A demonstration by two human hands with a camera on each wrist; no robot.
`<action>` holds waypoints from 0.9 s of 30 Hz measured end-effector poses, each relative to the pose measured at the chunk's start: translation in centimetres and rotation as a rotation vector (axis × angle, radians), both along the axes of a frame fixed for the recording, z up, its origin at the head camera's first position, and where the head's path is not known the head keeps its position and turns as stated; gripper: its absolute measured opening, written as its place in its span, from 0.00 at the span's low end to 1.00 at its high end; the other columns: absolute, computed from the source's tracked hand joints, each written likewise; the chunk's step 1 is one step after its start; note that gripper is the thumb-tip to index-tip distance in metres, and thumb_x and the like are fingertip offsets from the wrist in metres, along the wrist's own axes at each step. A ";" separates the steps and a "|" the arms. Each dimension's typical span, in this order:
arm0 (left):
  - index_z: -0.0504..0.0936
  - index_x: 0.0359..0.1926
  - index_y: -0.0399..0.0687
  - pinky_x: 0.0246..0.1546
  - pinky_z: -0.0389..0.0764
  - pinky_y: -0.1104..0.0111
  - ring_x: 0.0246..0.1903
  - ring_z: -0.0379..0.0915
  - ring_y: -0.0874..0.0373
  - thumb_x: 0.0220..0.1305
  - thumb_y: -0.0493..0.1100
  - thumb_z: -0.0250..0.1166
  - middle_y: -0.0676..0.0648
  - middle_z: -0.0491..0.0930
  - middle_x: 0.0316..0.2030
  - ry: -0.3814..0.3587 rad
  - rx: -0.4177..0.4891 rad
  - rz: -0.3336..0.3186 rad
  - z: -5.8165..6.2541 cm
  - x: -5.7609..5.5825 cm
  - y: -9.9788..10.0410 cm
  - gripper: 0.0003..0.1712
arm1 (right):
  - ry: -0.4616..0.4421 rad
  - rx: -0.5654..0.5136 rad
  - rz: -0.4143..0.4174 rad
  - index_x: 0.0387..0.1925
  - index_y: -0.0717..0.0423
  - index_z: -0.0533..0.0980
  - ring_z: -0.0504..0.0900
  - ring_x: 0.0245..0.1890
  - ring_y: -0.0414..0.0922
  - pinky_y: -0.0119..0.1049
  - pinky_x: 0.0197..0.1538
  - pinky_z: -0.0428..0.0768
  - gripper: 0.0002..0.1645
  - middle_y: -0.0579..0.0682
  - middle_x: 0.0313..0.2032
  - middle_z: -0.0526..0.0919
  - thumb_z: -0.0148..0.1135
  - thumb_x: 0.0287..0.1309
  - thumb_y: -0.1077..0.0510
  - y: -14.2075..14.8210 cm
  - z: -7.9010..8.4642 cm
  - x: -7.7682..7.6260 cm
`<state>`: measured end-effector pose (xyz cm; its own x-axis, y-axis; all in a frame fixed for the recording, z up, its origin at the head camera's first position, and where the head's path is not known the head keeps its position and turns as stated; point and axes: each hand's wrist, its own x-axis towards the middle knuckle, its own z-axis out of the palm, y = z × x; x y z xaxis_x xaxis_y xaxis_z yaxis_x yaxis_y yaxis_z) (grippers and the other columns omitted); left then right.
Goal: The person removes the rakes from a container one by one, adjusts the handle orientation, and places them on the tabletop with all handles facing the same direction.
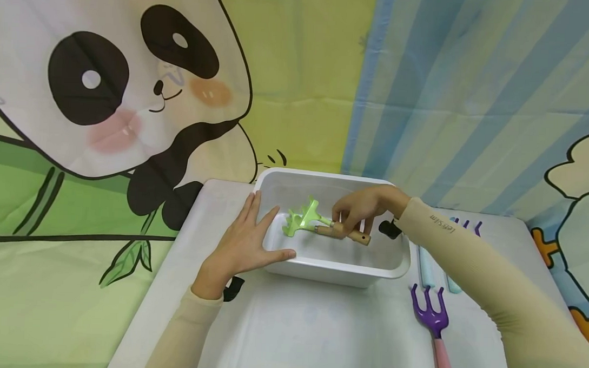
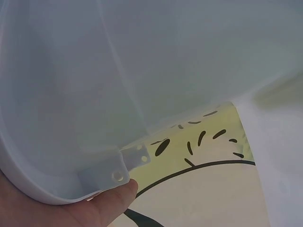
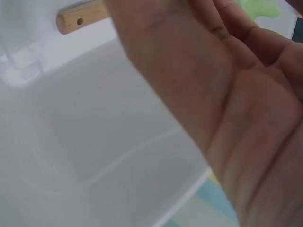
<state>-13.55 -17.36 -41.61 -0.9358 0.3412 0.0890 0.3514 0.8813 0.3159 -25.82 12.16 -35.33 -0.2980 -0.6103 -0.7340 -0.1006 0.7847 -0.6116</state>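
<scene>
A white plastic bin [image 1: 321, 268] stands on the table, its underside and outer wall [image 2: 142, 61] filling most of the left wrist view. My left hand [image 1: 246, 239] rests with spread fingers on its left front corner, the thumb along the front rim. Inside the bin lie two small light green garden rakes with wooden handles, their heads overlapping. My right hand [image 1: 359, 209] reaches in from the right and pinches the handle of the upper rake [image 1: 313, 209]. The handle end [image 3: 80, 19] pokes out past the hand in the right wrist view. The lower rake [image 1: 328, 232] lies just beside it.
Right of the bin, a purple garden fork [image 1: 432, 317] with a pink handle lies on the white table [image 1: 309, 330]. Light blue handles [image 1: 426, 269] and purple tines [image 1: 477, 229] show partly behind my right forearm. A panda-printed cloth [image 1: 298, 81] hangs behind.
</scene>
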 end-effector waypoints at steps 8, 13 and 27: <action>0.60 0.77 0.51 0.67 0.58 0.44 0.76 0.23 0.46 0.45 0.90 0.49 0.36 0.30 0.78 -0.002 0.006 -0.002 0.2 0.1 0.1 0.68 | 0.041 -0.159 -0.085 0.59 0.61 0.69 0.81 0.40 0.51 0.48 0.43 0.84 0.20 0.61 0.52 0.74 0.60 0.69 0.61 3.0 2.4 1.7; 0.60 0.77 0.51 0.67 0.58 0.44 0.76 0.22 0.46 0.46 0.90 0.49 0.37 0.30 0.78 -0.003 0.005 -0.002 0.1 0.1 0.1 0.68 | 0.059 -0.256 -0.184 0.59 0.62 0.69 0.82 0.40 0.54 0.50 0.44 0.84 0.19 0.64 0.51 0.74 0.58 0.70 0.62 5.2 3.5 3.4; 0.60 0.77 0.52 0.65 0.61 0.43 0.76 0.22 0.47 0.46 0.90 0.49 0.36 0.30 0.78 -0.005 0.002 -0.001 0.0 0.2 0.2 0.68 | 0.172 -0.397 -0.348 0.62 0.68 0.64 0.82 0.45 0.59 0.49 0.46 0.83 0.23 0.66 0.52 0.72 0.57 0.72 0.62 13.3 3.2 9.6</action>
